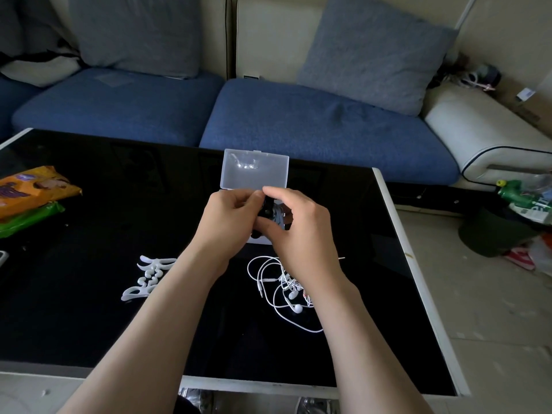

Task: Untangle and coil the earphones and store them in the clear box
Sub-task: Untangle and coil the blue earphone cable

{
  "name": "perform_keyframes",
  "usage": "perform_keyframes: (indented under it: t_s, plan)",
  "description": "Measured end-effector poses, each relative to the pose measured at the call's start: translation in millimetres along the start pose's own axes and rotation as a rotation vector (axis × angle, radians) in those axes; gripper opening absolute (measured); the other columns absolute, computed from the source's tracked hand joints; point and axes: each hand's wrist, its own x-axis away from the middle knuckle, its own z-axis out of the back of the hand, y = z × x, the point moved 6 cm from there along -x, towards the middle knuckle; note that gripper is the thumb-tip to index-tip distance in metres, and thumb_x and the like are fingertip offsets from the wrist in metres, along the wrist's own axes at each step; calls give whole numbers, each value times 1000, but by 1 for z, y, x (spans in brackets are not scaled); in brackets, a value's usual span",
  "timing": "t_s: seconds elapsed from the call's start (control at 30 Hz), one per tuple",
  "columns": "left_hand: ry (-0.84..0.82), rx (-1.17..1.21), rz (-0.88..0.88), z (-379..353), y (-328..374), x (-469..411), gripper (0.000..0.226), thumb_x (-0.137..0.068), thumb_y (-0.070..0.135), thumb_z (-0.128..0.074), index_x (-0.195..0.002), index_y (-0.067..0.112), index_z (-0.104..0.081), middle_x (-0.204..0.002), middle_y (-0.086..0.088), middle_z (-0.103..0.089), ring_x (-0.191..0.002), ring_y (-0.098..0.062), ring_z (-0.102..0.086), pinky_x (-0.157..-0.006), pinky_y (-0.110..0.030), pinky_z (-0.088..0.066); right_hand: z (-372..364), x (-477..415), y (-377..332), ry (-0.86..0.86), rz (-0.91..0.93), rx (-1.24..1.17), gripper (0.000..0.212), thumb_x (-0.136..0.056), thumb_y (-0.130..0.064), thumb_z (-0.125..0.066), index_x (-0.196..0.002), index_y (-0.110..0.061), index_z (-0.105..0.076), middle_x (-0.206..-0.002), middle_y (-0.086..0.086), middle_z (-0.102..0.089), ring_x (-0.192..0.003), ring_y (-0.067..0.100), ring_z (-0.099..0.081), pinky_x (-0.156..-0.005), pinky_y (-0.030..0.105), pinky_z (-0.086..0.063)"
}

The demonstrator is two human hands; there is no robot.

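Note:
Both hands meet over the middle of the black table (89,294). My left hand (230,216) and my right hand (295,222) curl their fingers round a small dark bundle of black earphones (268,212), held just above the base of the clear box. The clear box (254,170) stands open with its lid tilted up behind my hands; its base is mostly hidden beneath them. A tangled pair of white earphones (283,285) lies loose on the table under my right wrist.
A white decorative cut-out (149,276) lies left of the earphones. Orange and green snack packets (30,201) sit at the table's left edge. A blue sofa (298,124) with cushions runs behind the table. Bottles and bags (525,201) clutter the floor at right.

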Motion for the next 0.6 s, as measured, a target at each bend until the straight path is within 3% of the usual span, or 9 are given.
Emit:
perform_keyframes:
  t_s: [0.1,0.17,0.23,0.33,0.43,0.53,0.6]
  plan:
    - [-39,-26,10,-4,-2,0,33,-106,20,-54,-93,-4,-73,-75,-15,-63,-64,-19,-54,-68,-38,-47,-3,-1,5,-8,-19,33,57,-79,-9,-91,-133,-17,-72,-123,-2,-69,-109,-2,-61,-95,8,-45]
    - [-94,-12,36,-9,1,3,34,-105,14,-46,-96,6,-78,-83,-9,-75,-71,-14,-65,-69,-30,-52,-3,-2,7,-1,-30,53,56,-77,-13,-93,-129,-17,-73,-119,-3,-67,-104,1,-62,-92,9,-46]
    - [-118,49,67,-11,6,7,41,-105,13,-40,-108,19,-81,-96,0,-81,-85,-7,-75,-70,-21,-56,-1,-3,9,16,-68,56,51,-79,-23,-93,-126,-20,-74,-115,-4,-65,-100,3,-64,-90,12,-49]
    - [-39,130,93,-5,4,3,44,-101,8,-38,-117,18,-78,-103,-8,-80,-99,-16,-77,-81,-29,-61,2,-4,14,40,-179,6,44,-86,-42,-88,-124,-26,-75,-114,-4,-63,-100,3,-65,-89,13,-50]
    - [-17,177,81,1,2,-1,38,-99,2,-44,-111,12,-78,-104,-12,-80,-102,-23,-77,-88,-33,-62,3,-5,22,28,-292,-79,43,-87,-49,-86,-124,-30,-75,-115,-4,-68,-100,7,-70,-90,26,-58]
    - [-76,162,-14,3,9,1,36,-95,-5,-56,-119,13,-75,-105,-7,-81,-101,-19,-77,-87,-30,-61,6,-3,24,88,-397,-226,38,-83,-45,-89,-115,-30,-76,-106,-5,-77,-88,15,-78,-85,43,-64]
    - [-144,155,-78,1,13,4,46,-85,-8,-69,-125,13,-71,-107,-4,-81,-98,-17,-77,-84,-26,-60,10,-3,25,136,-436,-334,35,-82,-39,-92,-111,-26,-78,-99,-3,-80,-86,16,-79,-81,41,-65]
